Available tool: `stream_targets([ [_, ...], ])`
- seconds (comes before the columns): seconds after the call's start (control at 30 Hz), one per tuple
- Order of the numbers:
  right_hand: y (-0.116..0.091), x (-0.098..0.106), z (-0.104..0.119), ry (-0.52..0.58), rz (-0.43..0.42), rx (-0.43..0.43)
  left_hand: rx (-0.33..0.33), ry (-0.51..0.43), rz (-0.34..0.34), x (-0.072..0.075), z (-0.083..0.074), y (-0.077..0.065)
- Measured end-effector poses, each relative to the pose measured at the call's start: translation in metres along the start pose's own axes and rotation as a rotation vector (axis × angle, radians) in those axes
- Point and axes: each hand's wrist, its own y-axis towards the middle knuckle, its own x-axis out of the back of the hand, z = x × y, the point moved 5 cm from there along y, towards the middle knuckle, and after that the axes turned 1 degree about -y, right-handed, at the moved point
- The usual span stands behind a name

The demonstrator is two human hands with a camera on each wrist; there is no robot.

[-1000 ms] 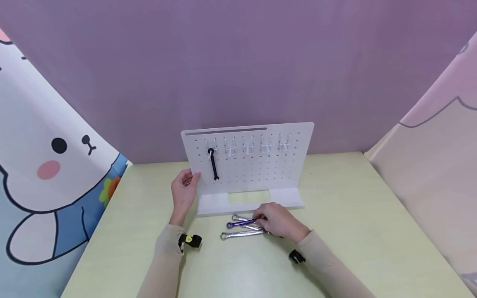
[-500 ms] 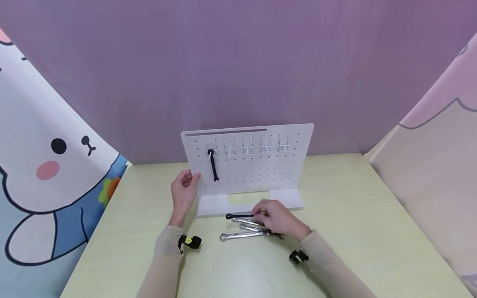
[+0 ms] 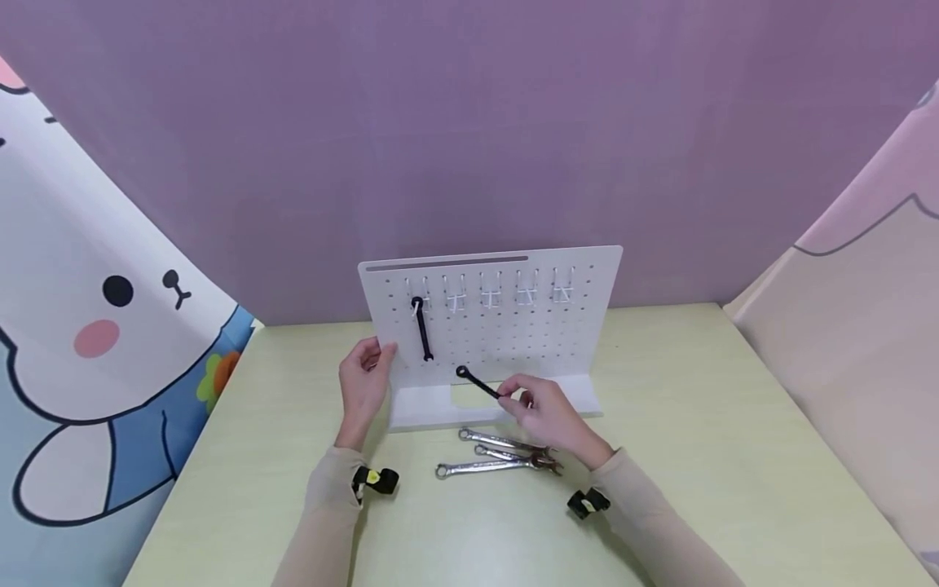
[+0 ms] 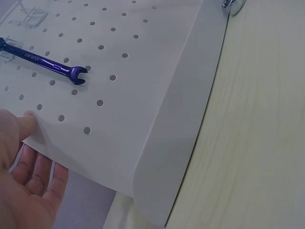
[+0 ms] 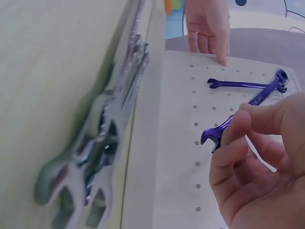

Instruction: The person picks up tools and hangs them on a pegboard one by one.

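My right hand (image 3: 543, 408) pinches a dark purple combination wrench (image 5: 259, 98) between thumb and fingers. In the head view this wrench looks black, its ring end tilted up to the left in front of the white pegboard (image 3: 506, 334). My left hand (image 3: 363, 383) grips the board's left edge, thumb on the front face and fingers behind. A second purple wrench (image 4: 43, 62) hangs from the leftmost hook of the board. Several silver wrenches (image 3: 484, 467) lie in an overlapping pile on the table, below my right hand; their open ends show large in the right wrist view.
Several wire hooks (image 3: 491, 297) stand in a row along the upper part of the board, right of the hung wrench. The board's base (image 3: 418, 408) rests on the pale table (image 3: 704, 424). Behind rises a purple backdrop (image 3: 484, 147).
My right hand has picked the purple wrench off the silver pile and raised it toward the board, its ring end turning upward. The left hand stays on the board's edge.
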Motion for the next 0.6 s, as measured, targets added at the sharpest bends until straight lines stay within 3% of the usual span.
stream_targets([
  [0.2, 0.004, 0.006, 0.006, 0.090, -0.074, -0.064, 0.004, -0.004, 0.001, 0.000, 0.000, 0.000],
  [0.6, 0.013, 0.015, 0.020, 0.090, -0.227, -0.093, -0.008, -0.003, 0.002, 0.000, -0.002, -0.001],
])
